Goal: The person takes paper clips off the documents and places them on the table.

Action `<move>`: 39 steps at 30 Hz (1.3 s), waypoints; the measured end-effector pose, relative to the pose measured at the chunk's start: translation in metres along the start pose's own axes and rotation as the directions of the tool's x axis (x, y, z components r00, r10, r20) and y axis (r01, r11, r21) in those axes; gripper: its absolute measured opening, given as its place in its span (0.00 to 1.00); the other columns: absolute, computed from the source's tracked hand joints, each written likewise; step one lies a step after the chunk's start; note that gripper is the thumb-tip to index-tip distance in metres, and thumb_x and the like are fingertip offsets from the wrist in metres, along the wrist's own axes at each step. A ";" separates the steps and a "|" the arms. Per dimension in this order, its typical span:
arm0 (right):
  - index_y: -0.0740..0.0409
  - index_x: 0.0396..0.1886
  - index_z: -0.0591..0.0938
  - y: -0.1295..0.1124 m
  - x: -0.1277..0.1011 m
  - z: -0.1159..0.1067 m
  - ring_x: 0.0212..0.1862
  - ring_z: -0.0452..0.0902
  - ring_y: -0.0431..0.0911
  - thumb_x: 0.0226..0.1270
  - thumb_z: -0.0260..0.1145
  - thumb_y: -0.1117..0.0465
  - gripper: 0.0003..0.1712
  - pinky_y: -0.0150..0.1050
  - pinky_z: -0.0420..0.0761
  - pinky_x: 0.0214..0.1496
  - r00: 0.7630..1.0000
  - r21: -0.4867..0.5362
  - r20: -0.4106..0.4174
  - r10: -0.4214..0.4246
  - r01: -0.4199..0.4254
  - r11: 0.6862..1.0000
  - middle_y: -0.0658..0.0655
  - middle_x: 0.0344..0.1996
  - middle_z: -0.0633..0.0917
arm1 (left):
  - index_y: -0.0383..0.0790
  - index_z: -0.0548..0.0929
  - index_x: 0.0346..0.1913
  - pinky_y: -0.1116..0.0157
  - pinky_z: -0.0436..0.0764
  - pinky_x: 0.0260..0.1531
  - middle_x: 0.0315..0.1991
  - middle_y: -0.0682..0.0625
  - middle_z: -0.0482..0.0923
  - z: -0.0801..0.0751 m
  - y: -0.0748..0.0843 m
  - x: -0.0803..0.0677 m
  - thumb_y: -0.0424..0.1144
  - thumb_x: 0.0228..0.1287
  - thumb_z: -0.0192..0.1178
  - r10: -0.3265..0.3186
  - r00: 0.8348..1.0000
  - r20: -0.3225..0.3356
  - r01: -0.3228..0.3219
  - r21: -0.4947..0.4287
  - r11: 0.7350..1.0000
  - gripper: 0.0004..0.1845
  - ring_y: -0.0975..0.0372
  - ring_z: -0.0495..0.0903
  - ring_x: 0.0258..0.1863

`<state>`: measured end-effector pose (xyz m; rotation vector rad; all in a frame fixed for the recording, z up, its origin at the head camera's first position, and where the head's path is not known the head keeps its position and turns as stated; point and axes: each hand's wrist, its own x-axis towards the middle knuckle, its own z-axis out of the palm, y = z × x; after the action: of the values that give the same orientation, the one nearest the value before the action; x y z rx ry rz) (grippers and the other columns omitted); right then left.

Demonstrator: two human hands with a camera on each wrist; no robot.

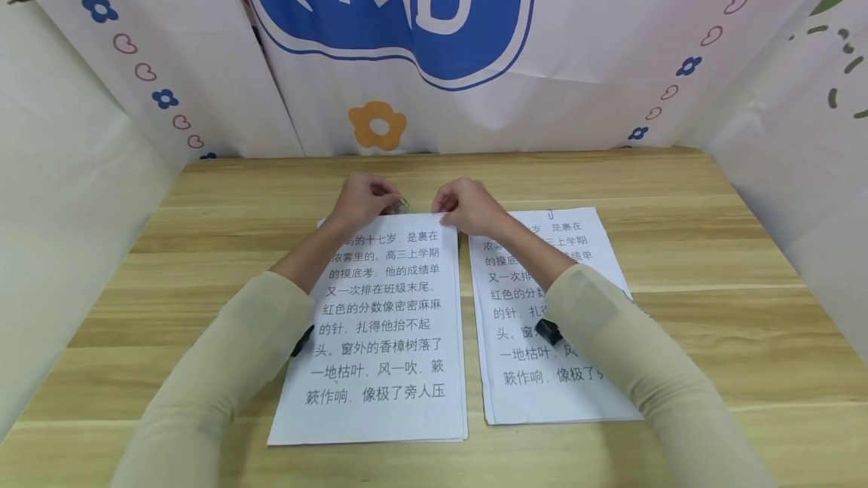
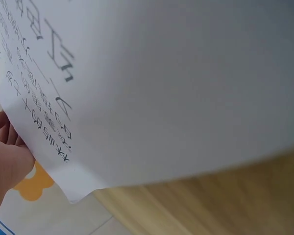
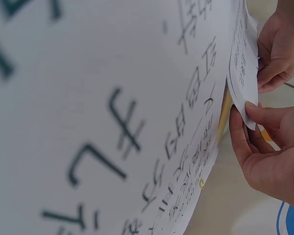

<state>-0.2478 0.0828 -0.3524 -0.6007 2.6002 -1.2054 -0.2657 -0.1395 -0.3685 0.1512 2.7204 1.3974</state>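
Two stacks of white sheets with printed black text lie side by side on the wooden table (image 1: pixel 678 262). My left hand (image 1: pixel 366 198) is curled at the top edge of the left stack (image 1: pixel 380 337) and pinches a small green paper clip (image 1: pixel 403 203) there. My right hand (image 1: pixel 466 204) pinches the same stack's top right corner. In the right wrist view the right hand's fingers (image 3: pixel 264 147) and thumb hold that corner (image 3: pixel 242 73), which is lifted off the table, with the left hand (image 3: pixel 279 49) just behind. The left wrist view shows the left hand (image 2: pixel 5 156) behind the raised sheet (image 2: pixel 161 88).
The right stack (image 1: pixel 542 367) lies next to my right forearm and carries a paper clip (image 1: pixel 552 213) at its top edge. Printed cloth walls (image 1: pixel 407 59) close the table on the back and both sides. Bare wood shows left, right and behind the sheets.
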 end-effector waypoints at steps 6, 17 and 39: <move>0.65 0.41 0.87 0.000 0.000 0.000 0.44 0.82 0.51 0.65 0.69 0.76 0.08 0.40 0.83 0.51 1.000 0.001 0.002 0.001 -0.001 1.000 0.60 0.38 0.87 | 0.27 0.85 0.45 0.68 0.87 0.39 0.41 0.36 0.86 0.002 -0.001 0.004 0.25 0.70 0.63 -0.011 1.000 0.015 0.010 0.005 1.000 0.05 0.53 0.87 0.38; 0.65 0.41 0.87 0.001 0.001 0.000 0.44 0.83 0.51 0.63 0.69 0.77 0.09 0.41 0.83 0.51 1.000 -0.008 -0.004 -0.006 0.006 1.000 0.61 0.38 0.88 | 0.30 0.87 0.44 0.66 0.85 0.39 0.40 0.38 0.85 0.005 0.000 0.011 0.28 0.72 0.62 -0.058 0.998 0.016 0.057 0.075 0.996 0.05 0.55 0.85 0.36; 0.66 0.40 0.87 0.004 0.002 -0.001 0.42 0.82 0.50 0.63 0.68 0.77 0.09 0.39 0.83 0.49 1.000 0.002 -0.002 -0.012 0.012 1.000 0.61 0.37 0.88 | 0.32 0.87 0.44 0.62 0.84 0.43 0.41 0.39 0.85 0.012 0.002 0.016 0.28 0.73 0.61 -0.020 1.000 0.008 0.018 0.200 0.980 0.05 0.53 0.83 0.41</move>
<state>-0.2507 0.0846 -0.3551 -0.6152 2.6004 -1.2128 -0.2803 -0.1265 -0.3746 0.1433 2.8412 1.1126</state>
